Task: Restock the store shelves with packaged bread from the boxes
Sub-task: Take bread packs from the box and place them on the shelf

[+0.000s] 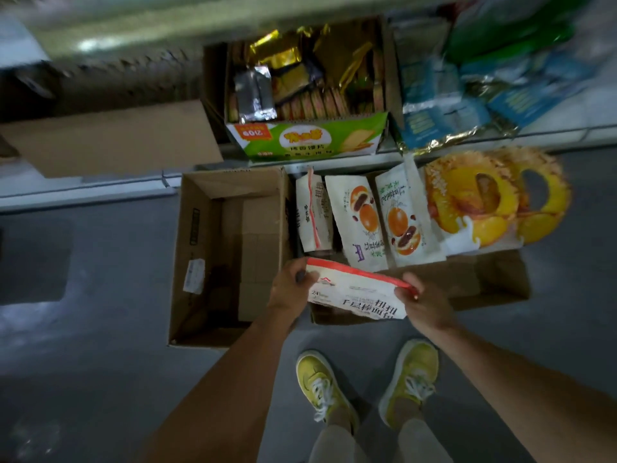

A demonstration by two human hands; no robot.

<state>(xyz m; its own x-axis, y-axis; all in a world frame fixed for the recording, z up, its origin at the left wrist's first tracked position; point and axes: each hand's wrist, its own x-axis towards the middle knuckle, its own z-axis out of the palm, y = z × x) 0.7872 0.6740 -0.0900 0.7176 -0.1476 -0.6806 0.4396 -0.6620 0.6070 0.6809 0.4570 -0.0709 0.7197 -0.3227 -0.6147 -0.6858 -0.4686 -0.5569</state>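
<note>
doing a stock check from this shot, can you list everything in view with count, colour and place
held bread pack: 1, white with red edge, between both hands
bread packs: 3 upright, white with orange buns or red stripe, in the right box
round bread bags: 2, yellow-orange, right of those packs
open box: 1, brown cardboard, floor left
display carton: 1, green and white front, holds biscuit packets, on the shelf
blue bags: count unclear, blurred, shelf right
shoes: 2, yellow, on the floor
left hand: grips pack's left end
right hand: pinches its right end
</note>
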